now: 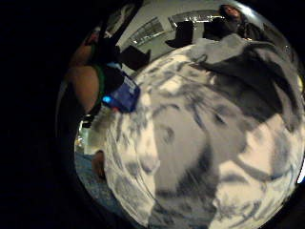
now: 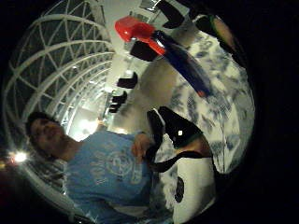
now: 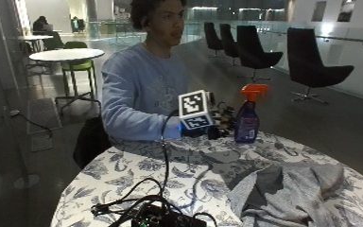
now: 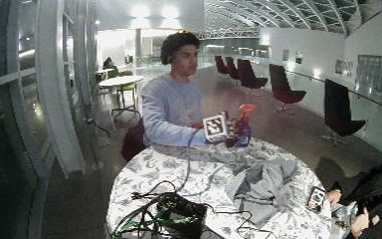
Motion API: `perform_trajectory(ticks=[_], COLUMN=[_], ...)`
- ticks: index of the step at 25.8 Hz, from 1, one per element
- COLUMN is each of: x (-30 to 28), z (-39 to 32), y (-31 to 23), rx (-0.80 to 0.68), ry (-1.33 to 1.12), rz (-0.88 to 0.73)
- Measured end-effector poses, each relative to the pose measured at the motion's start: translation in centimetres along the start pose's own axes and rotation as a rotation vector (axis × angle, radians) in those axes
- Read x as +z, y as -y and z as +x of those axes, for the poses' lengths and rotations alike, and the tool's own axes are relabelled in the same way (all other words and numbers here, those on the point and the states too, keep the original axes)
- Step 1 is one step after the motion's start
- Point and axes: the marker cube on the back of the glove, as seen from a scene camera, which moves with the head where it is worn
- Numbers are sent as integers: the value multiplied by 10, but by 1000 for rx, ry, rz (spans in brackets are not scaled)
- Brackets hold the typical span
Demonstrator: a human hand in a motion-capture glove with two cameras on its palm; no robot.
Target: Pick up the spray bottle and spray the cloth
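Note:
A blue spray bottle (image 3: 247, 122) with an orange trigger head stands upright on the floral-clothed round table (image 3: 137, 170), at the far side near the person. My gloved right hand (image 3: 218, 125) hovers just left of the bottle with its fingers reaching toward it, not touching. In the thumb side palm view the bottle (image 2: 184, 63) stands apart from the palm, nothing between the fingers. A crumpled grey cloth (image 3: 295, 189) lies on the near right part of the table, also seen as the grey cloth (image 1: 252, 71) and the grey cloth (image 4: 264, 181).
A black device with tangled cables (image 3: 159, 215) sits at the table's near edge, and one cable (image 3: 164, 156) runs from it up to my hand. A phone (image 4: 317, 198) lies near the right rim. Black chairs (image 3: 314, 66) stand behind the table.

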Motion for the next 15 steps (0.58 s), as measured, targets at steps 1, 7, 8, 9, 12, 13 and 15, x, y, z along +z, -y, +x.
perform_trajectory(ticks=[1, 7, 8, 9, 12, 13, 15], x=[-10, -52, -57, -60, -64, -64, -62], z=[2, 5, 5, 6, 9, 11, 15], y=[-17, -128, -145, -163, -210, -222, -243], rx=[23, 170, 196, 223, 301, 323, 362], ry=[-55, -276, -303, -326, -360, -363, -369], rz=[7, 58, 66, 72, 88, 96, 112])
